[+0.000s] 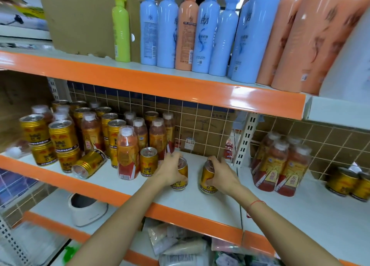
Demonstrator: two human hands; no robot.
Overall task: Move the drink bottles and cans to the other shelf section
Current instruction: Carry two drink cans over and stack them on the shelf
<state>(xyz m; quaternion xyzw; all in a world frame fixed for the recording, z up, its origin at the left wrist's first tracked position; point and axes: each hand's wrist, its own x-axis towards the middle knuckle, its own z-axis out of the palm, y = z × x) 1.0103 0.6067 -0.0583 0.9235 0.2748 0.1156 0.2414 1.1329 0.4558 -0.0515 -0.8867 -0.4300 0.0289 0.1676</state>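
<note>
Hands meet at the middle of the frame on the white shelf (192,201): the left hand (170,170) curls its fingers round one gold can (180,180), the right hand (221,172) grips another gold can (207,182) beside it. Bottles and cans (80,133) crowd the left; four red bottles (280,165) stand at right.

Bare forearms; red string (257,202) circles right wrist.

Left hand (170,170) grips gold can (181,180), right hand (221,174) grips second gold can (207,178), both upright on white shelf (140,187) near drink bottles (128,151)
</note>
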